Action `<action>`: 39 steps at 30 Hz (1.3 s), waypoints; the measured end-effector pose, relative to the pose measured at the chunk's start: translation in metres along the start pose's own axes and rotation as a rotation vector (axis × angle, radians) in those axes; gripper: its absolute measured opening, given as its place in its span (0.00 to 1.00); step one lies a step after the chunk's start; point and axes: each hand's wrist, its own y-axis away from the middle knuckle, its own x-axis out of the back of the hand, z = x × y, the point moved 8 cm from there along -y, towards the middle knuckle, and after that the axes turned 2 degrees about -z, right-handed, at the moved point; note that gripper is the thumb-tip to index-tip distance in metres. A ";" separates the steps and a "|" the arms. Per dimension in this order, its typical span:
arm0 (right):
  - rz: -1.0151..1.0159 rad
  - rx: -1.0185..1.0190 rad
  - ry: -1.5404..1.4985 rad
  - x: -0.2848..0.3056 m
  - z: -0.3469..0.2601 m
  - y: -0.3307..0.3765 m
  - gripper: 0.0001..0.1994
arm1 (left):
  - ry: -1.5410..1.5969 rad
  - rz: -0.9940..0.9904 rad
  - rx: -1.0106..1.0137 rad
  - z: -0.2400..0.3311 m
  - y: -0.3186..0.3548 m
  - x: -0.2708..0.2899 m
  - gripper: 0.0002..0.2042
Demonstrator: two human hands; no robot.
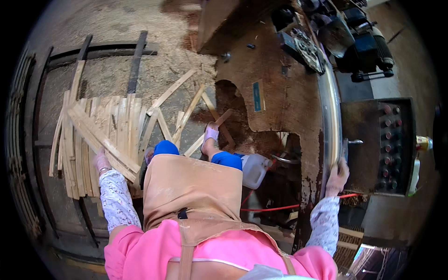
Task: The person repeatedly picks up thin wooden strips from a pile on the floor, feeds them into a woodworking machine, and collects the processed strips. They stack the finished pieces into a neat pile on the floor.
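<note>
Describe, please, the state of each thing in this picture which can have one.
Left hand: at the slanting strips, grip unclear
Right hand: at the near end of the long strip, grip unclear
Slanting strips: lying across the stack
Stack: strips side by side
Long strip: lying lengthwise
Loose strips: scattered on the floor
Control panel: on or off, cannot tell

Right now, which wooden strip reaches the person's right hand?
The long pale strip along the right edge of the brown table; its end meets the right hand, whereas the piled strips lie left.
</note>
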 end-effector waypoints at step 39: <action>-0.226 -0.393 -0.106 0.047 -0.003 0.114 0.35 | 0.130 -0.850 -0.082 0.118 0.313 -0.241 0.09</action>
